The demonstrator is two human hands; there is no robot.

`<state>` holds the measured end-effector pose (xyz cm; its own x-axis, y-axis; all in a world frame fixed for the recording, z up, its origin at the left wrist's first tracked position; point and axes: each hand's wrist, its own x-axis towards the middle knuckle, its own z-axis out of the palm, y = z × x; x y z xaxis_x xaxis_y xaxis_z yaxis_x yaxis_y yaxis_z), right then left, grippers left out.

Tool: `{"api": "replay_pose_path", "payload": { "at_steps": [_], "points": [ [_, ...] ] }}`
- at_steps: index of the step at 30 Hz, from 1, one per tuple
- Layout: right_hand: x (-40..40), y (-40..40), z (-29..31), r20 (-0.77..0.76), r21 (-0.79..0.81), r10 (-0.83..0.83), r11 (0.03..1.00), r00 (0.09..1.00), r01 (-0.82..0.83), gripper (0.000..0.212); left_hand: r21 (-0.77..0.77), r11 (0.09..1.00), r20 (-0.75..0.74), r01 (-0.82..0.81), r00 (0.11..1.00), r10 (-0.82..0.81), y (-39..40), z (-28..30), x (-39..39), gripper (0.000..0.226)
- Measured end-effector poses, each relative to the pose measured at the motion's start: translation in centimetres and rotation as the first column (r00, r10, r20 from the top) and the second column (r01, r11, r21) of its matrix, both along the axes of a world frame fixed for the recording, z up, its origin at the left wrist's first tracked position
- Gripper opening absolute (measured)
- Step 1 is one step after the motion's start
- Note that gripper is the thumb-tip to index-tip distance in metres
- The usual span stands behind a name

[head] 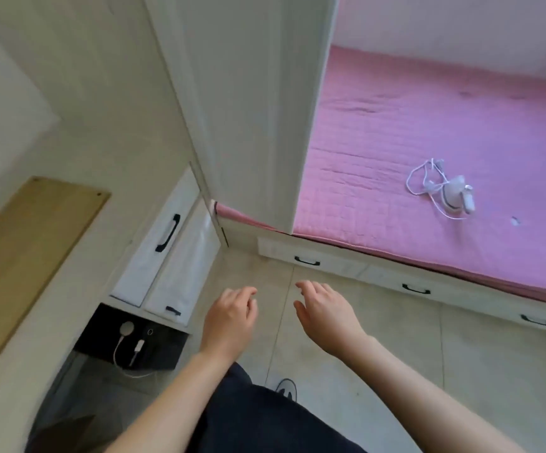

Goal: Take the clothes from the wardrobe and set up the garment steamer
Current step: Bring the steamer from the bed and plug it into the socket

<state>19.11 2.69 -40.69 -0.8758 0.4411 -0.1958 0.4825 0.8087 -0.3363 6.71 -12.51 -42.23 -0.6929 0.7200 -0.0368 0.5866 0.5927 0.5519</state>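
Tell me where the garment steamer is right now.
In the head view the garment steamer lies on the pink bed cover at right, its white cord tangled beside it, beyond both hands.

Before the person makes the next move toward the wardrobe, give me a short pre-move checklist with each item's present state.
1. Both hands free: left hand and right hand hold nothing, fingers relaxed. Ok.
2. Garment steamer located: a small white appliance with its cord lies on the pink bed cover; whether it is the steamer, cannot tell.
3. Cord tidy: loosely tangled beside the appliance. Not ok.
4. Wardrobe door open: cannot tell.
5. Clothes visible: none in view. Not ok.
6. Floor ahead of the hands: bare tiles. Ok.
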Motion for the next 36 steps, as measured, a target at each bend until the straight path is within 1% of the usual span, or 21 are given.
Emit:
{"api": "replay_pose_path", "payload": {
  "at_steps": [3,8,10,15,18,27,31,36],
  "points": [
    [3.1,2.2,-0.7,0.005,-0.012,-0.133,0.991,0.991,0.133,0.038,-0.014,0.991,-0.001,0.131,0.991,-0.131,3.6,0.2,1.1,0.024],
    [6.1,4.8,-2.0,0.051,-0.039,-0.309,0.950,0.950,0.311,0.037,-0.029,0.956,0.024,0.293,0.956,-0.292,9.2,-0.4,1.7,0.022],
    [6.6,6.0,-2.5,0.071,-0.054,-0.368,0.927,0.927,0.372,0.037,-0.037,0.942,0.043,0.333,0.942,-0.332,11.7,-0.7,1.5,0.022],
    [6.8,10.0,-3.1,0.141,-0.065,-0.472,0.873,0.870,0.484,0.037,-0.080,0.892,0.075,0.444,0.895,-0.439,18.0,-1.1,0.0,0.022],
    [6.9,12.7,-3.2,0.176,-0.048,-0.513,0.848,0.840,0.527,0.037,-0.104,0.857,0.066,0.505,0.863,-0.501,22.4,-1.3,-1.2,0.023],
    [8.6,20.2,-3.5,0.200,-0.052,-0.673,0.719,0.712,0.693,0.037,-0.128,0.756,0.033,0.642,0.765,-0.644,34.0,-3.1,-1.9,0.020],
    [10.2,23.8,-3.6,0.193,-0.058,-0.722,0.668,0.665,0.742,0.037,-0.161,0.730,0.033,0.664,0.743,-0.668,38.1,-3.9,-1.1,0.021],
    [13.7,30.2,-3.8,0.205,-0.084,-0.774,0.596,0.599,0.798,0.036,-0.178,0.729,0.035,0.661,0.745,-0.667,43.2,-4.9,1.3,0.019]
  ]
}}
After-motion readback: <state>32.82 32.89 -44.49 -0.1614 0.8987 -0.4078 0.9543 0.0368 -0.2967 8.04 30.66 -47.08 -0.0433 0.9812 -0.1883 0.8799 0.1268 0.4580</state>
